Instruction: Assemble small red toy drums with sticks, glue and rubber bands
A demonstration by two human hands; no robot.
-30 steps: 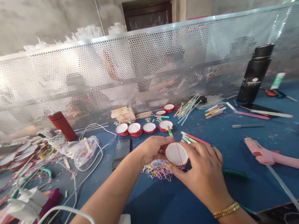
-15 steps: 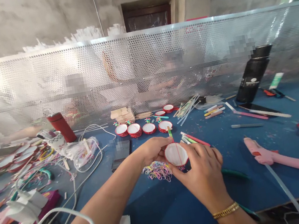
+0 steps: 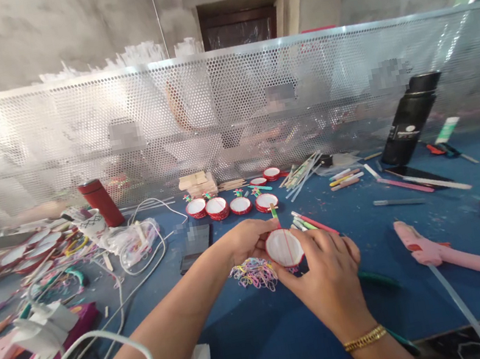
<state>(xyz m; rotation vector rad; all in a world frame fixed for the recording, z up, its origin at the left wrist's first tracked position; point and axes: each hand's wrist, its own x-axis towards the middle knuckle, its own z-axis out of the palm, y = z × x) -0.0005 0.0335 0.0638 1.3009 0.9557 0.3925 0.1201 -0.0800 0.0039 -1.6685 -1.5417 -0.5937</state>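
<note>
Between both hands is a small toy drum [image 3: 284, 248] with a white face, a red rim and a thin red line across the face. A short green and red stick [image 3: 275, 215] stands up from its top edge. My left hand [image 3: 250, 238] pinches the drum's upper left side near the stick, its fingertips partly hidden behind it. On the right, my right hand [image 3: 323, 257] grips the rim with thumb below and fingers above. Just under the drum lies a heap of coloured rubber bands [image 3: 255, 275] on the blue table [image 3: 244, 333].
Similar drums [image 3: 240, 205] stand in a row behind my hands. Felt pens [image 3: 315, 222] lie close to my right hand. A pink glue gun [image 3: 452, 253] and a black bottle [image 3: 410, 121] are at the right. White cables [image 3: 92, 341] and a red flask [image 3: 100, 203] occupy the left.
The view has shifted very slightly. Both hands keep the same hold on the toy drum.
</note>
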